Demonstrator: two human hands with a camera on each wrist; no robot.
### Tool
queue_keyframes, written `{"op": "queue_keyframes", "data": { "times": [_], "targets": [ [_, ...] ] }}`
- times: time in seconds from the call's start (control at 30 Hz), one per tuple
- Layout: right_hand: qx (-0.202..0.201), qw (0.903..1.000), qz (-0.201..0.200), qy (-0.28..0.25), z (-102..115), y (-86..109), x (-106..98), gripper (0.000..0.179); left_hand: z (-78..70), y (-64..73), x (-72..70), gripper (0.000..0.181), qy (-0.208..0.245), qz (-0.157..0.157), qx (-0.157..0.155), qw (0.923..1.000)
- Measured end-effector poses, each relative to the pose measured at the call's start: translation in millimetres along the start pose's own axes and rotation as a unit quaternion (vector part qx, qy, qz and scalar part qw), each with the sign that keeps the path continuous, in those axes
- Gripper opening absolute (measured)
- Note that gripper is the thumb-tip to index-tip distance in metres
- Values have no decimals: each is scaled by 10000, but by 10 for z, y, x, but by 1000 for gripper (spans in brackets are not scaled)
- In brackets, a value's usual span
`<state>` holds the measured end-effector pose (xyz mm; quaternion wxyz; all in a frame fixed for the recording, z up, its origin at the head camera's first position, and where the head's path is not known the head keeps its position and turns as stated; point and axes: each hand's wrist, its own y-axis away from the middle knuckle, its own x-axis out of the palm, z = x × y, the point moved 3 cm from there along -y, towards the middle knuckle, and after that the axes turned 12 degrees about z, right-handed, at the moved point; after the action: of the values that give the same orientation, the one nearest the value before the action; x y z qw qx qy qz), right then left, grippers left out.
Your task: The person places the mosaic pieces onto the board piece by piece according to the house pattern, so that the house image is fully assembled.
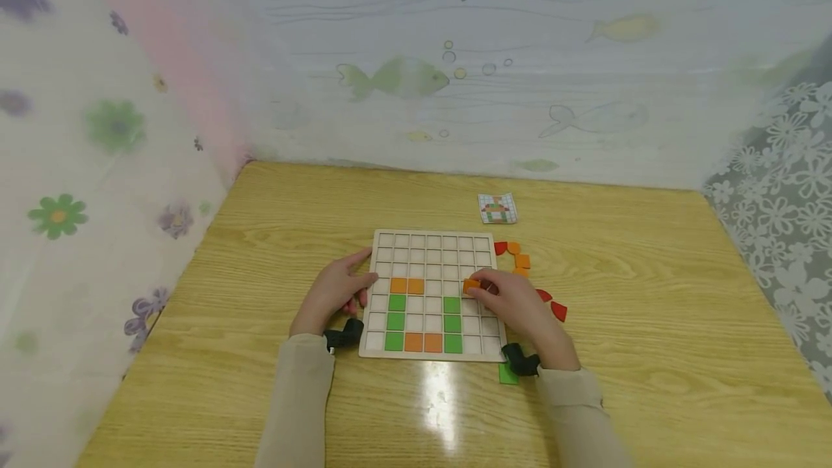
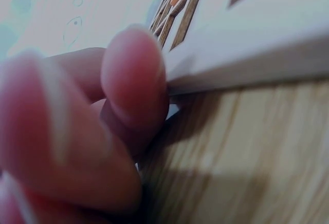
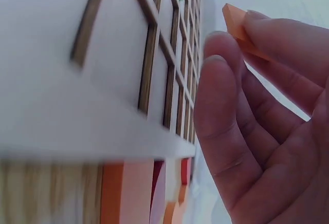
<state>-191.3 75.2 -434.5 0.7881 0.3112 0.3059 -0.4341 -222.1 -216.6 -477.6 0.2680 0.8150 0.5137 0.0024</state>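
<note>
A pale wooden grid board [image 1: 432, 357] lies on the table, with green and orange square tiles in some of its cells. My left hand [image 1: 334, 289] is at the board's left side; its thumb and forefinger touch the edge, and the other fingers bend beside it. In the left wrist view, fingertips [image 2: 134, 75] rest against the board's side. Above the right part of the grid, my right hand [image 1: 520, 303] pinches an orange square tile [image 1: 471, 286] between thumb and fingers. The right wrist view shows this tile [image 3: 235, 22] raised clear of the board.
Loose red pieces [image 1: 559, 310] and orange pieces [image 1: 522, 261] lie right of the board, partly behind my right hand. A green tile [image 1: 509, 374] sits by my right wrist. Behind the board is a small printed pattern card [image 1: 497, 209]. Patterned curtains surround the table.
</note>
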Motion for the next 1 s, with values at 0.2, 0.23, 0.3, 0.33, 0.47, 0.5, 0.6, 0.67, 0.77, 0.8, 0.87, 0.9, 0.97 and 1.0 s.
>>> {"op": "queue_keyframes", "data": {
  "times": [0.2, 0.23, 0.3, 0.33, 0.47, 0.5, 0.6, 0.67, 0.77, 0.8, 0.87, 0.9, 0.97, 1.0],
  "targets": [
    [-60, 9997, 15, -239, 27, -114, 52, 15, 8, -23, 2, 54, 32, -8, 143, 9999],
    [-39, 9996, 13, -275, 30, -125, 64, 16, 14, -26, 8, 54, 30, 22, 150, 9999],
    [-1, 9996, -17, -290, 40, -145, 86, 18, 27, -26, 17, 55, 16, 74, 141, 9999],
    [-5, 9995, -48, -300, 50, -155, 93, 19, 31, -22, 19, 55, 13, 81, 139, 9999],
    [-30, 9992, -252, -317, 108, -207, 89, 21, 25, 4, 2, 56, 3, 44, 168, 9998],
    [-35, 9990, -282, -333, 124, -225, 85, 20, 17, 11, -7, 56, 1, 28, 187, 9998],
    [-15, 9989, -326, -327, 138, -267, 88, 17, 3, 16, -7, 56, -26, 40, 207, 9998],
    [-2, 9990, -291, -343, 137, -303, 98, 16, -3, 16, -8, 56, -62, 38, 224, 9997],
    [126, 9982, -285, -517, 117, -348, 107, 16, -7, 13, -8, 56, -107, 27, 249, 9996],
    [192, 9976, -294, -602, 105, -361, 110, 16, -6, 12, -8, 56, -116, 28, 251, 9996],
    [326, 9959, -306, -785, 85, -377, 115, 15, -2, 9, -7, 56, -134, 25, 240, 9996],
    [377, 9950, -314, -869, 76, -383, 118, 15, 1, 8, -6, 56, -127, 27, 224, 9997],
    [444, 9937, -295, -987, 69, -389, 126, 15, 5, 9, -6, 56, -104, 34, 196, 9997],
    [446, 9934, -293, -1017, 70, -389, 127, 16, 6, 7, -4, 55, -78, 37, 178, 9998]
  ]
}}
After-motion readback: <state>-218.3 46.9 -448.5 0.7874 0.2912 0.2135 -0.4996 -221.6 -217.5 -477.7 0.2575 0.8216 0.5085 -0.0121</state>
